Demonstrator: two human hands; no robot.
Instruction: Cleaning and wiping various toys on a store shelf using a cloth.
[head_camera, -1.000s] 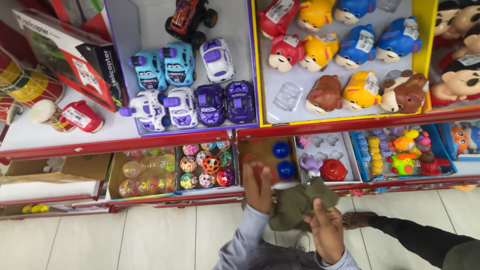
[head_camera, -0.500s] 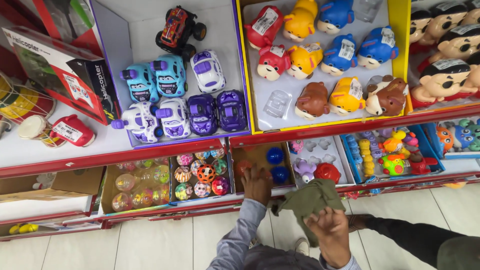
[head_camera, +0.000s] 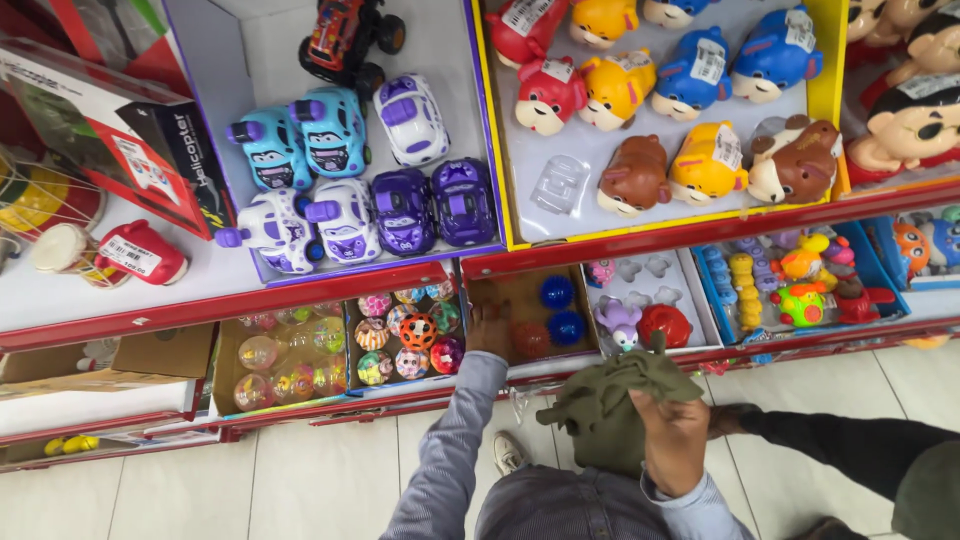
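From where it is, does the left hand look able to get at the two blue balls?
Probably yes. The left hand is already inside the cardboard box that holds the blue balls, and nothing lies between them. The right hand holds a green cloth.

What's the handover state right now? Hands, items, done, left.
Left hand: reached into the brown cardboard box on the lower shelf, resting on a red ball; grip cannot be told.
Right hand: shut on an olive green cloth, held bunched above the floor.
Two blue balls lie in the same box, untouched.
Done: the hand is on the red ball.
Left: ball not lifted out; cloth not on anything yet.
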